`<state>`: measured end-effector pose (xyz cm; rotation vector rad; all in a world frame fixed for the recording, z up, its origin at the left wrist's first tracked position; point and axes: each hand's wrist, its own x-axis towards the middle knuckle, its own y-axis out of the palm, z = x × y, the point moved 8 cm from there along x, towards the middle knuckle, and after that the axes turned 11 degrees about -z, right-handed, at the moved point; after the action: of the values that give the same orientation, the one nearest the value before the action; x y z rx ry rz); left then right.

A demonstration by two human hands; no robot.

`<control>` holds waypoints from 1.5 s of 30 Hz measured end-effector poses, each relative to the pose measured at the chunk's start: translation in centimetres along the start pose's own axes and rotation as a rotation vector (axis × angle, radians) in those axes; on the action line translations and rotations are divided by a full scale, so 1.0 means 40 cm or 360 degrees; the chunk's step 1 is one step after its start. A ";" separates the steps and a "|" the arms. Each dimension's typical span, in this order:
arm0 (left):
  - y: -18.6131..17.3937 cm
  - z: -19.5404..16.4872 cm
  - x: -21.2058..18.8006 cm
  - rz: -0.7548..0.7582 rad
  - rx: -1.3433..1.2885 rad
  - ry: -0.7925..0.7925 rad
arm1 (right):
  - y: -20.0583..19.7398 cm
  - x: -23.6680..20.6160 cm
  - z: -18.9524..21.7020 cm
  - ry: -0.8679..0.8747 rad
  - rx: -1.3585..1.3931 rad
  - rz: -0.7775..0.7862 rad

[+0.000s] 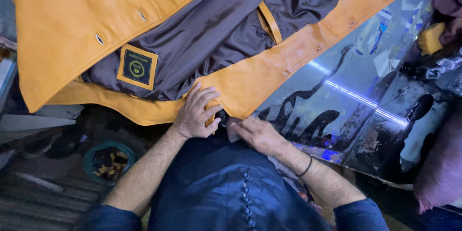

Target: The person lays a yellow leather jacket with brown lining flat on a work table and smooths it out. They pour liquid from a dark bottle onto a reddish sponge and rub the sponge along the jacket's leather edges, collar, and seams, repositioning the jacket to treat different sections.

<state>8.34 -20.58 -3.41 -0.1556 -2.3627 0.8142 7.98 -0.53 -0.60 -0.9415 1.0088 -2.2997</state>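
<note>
Nearest, left hand lies curled, fingers pressing the hem of a tan leather jacket; right hand closes on a small dark object at that edge, kind unclear. Jacket lies open, brown lining up, on a glossy reflective tabletop. Green bowl sits on the floor, lower left.

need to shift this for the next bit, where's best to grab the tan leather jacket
Grip the tan leather jacket by its snap-lined front edge strip, coming from the near side where the left hand and right hand already rest; that edge overhangs the shiny table and lies flat.

Both hands close together, left hand fingers curled, right hand pinching.
</note>
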 end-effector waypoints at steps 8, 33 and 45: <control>-0.020 -0.009 0.002 -0.0033 -0.0009 0.0031 | 0.033 0.066 -0.084 0.0402 -0.0130 -0.0046; -0.111 0.016 0.053 0.0149 -0.0002 0.0122 | -0.005 0.202 -0.169 0.1062 -0.0505 -0.0660; -0.291 0.115 0.074 0.0136 0.0387 0.0316 | -0.068 0.208 -0.049 0.1076 -0.1052 -0.0623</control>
<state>4.26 -31.42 2.20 -0.2255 -2.0656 1.0683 0.67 -3.19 3.87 -0.6023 2.1191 -2.7358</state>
